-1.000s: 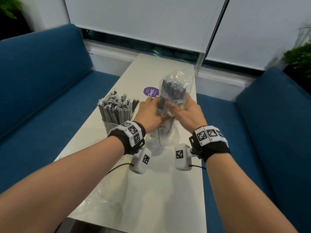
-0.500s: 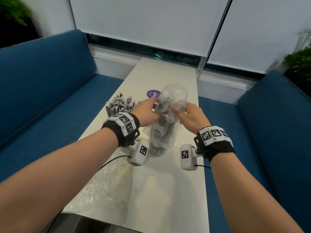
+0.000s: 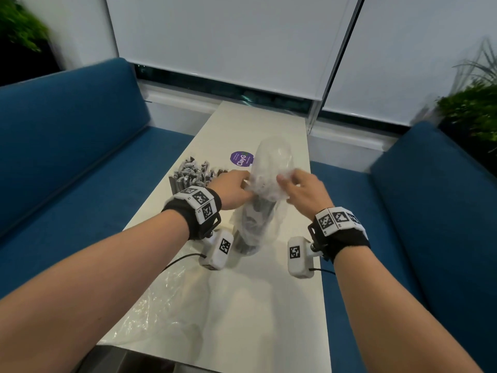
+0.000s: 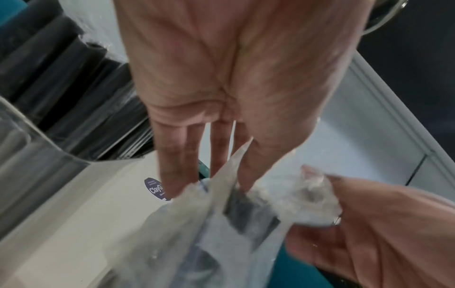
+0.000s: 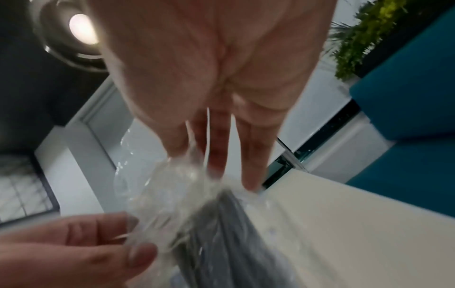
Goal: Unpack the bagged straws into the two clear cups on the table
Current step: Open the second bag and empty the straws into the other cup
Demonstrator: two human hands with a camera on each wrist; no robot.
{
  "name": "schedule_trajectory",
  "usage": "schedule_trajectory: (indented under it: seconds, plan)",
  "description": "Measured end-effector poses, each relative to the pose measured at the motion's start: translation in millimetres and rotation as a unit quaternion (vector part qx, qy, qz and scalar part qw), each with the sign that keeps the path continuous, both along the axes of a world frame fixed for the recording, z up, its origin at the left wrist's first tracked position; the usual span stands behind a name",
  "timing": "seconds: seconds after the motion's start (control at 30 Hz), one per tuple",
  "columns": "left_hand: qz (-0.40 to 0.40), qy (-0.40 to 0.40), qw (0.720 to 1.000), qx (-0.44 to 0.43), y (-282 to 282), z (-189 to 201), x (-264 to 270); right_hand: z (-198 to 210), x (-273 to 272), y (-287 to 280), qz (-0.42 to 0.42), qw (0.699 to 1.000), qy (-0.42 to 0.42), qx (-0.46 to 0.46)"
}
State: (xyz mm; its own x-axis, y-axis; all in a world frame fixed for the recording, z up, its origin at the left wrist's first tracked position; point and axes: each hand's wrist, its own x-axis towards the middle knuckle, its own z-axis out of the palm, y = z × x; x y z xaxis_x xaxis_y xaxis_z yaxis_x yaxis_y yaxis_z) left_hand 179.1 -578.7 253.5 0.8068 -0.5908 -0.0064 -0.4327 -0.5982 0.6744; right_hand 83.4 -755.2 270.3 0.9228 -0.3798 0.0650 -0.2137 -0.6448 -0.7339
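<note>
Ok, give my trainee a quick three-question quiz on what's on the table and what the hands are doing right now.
1. True or false: both hands pinch the bag that stands upright round the dark straws.
2. Which side of that bag is the cup already full of straws on? A) the person's left B) the person's right C) behind it
3. Fill in: the round sticker on the table is ____ in colour.

Key
1. True: the left hand and the right hand each grip crumpled plastic near its top.
2. A
3. purple
</note>
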Motion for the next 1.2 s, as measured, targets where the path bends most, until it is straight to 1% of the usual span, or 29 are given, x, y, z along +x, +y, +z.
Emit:
schedule_trajectory:
  seconds: [0.03, 0.07, 0.1, 0.17, 0.2, 0.23, 0.27, 0.33, 0.37, 0.4, 0.47, 0.53, 0.6, 0.67, 0.73, 0.8, 0.83, 0.93, 1.03, 1.1, 1.17, 1.2]
  plan:
    - [-0.001, -0.007, 1.0, -0.001, 1, -1, -1, -2, -2, 0, 0.02, 0.999, 0.029, -0.016]
    - [0.007, -0.008, 1.0, -0.028, 1, -1, -3, -2, -4, 1, 0.027, 0.999, 0.027, -0.016]
    - [0.018, -0.01, 0.997, -0.073, 0, 0, -4, 0, -5, 0, 0.022, 1.0, 0.001, -0.008]
    - [0.054, -0.031, 0.985, -0.164, 0, 1, -9, 8, -6, 1, -0.014, 0.996, -0.082, 0.009]
    - [0.07, -0.04, 0.98, -0.183, 0, 1, -11, 12, -6, 3, -0.031, 0.994, -0.108, 0.015]
    - [0.077, -0.041, 0.979, -0.182, 1, 0, -13, 14, -6, 4, -0.031, 0.993, -0.111, 0.017]
    - [0.074, -0.037, 0.984, -0.156, 2, -1, -13, 14, -5, 4, -0.016, 0.996, -0.084, 0.019]
    - [0.047, -0.037, 0.996, -0.072, 6, -3, -14, 11, -6, 5, 0.024, 1.0, 0.009, -0.002]
    - [0.042, -0.044, 0.997, -0.05, 9, -3, -14, 9, -7, 4, 0.037, 0.999, 0.036, -0.01]
    - [0.049, -0.051, 0.996, -0.053, 11, 0, -14, 9, -9, 2, 0.038, 0.999, 0.036, -0.012]
    - [0.08, -0.063, 0.989, -0.106, 15, 9, -15, 13, -11, 2, 0.019, 0.999, -0.029, 0.011]
    - [0.11, -0.072, 0.977, -0.165, 16, 20, -17, 19, -11, 5, 0.0, 0.992, -0.112, 0.052]
    - [0.12, -0.082, 0.971, -0.189, 15, 29, -18, 26, -9, 8, -0.009, 0.985, -0.162, 0.06]
    - [0.111, -0.077, 0.976, -0.172, 15, 32, -18, 29, -10, 12, -0.006, 0.986, -0.164, 0.043]
    - [0.09, -0.05, 0.987, -0.123, 16, 31, -17, 29, -14, 15, -0.001, 0.992, -0.122, 0.016]
    - [0.079, -0.037, 0.99, -0.107, 18, 30, -19, 26, -18, 14, -0.002, 0.996, -0.089, -0.004]
    - [0.081, -0.042, 0.988, -0.123, 20, 31, -20, 26, -20, 13, -0.009, 0.995, -0.099, -0.005]
    - [0.084, -0.075, 0.974, -0.197, 22, 41, -25, 37, -25, 14, -0.036, 0.984, -0.173, 0.01]
    - [0.071, -0.11, 0.971, -0.2, 22, 52, -29, 51, -29, 15, -0.051, 0.973, -0.226, 0.012]
    - [0.07, -0.111, 0.973, -0.19, 24, 58, -31, 58, -35, 14, -0.057, 0.965, -0.256, 0.028]
    - [0.07, -0.105, 0.974, -0.186, 27, 61, -34, 61, -43, 13, -0.058, 0.95, -0.297, 0.081]
    - [0.068, -0.099, 0.973, -0.195, 29, 62, -36, 60, -49, 12, -0.052, 0.937, -0.32, 0.13]
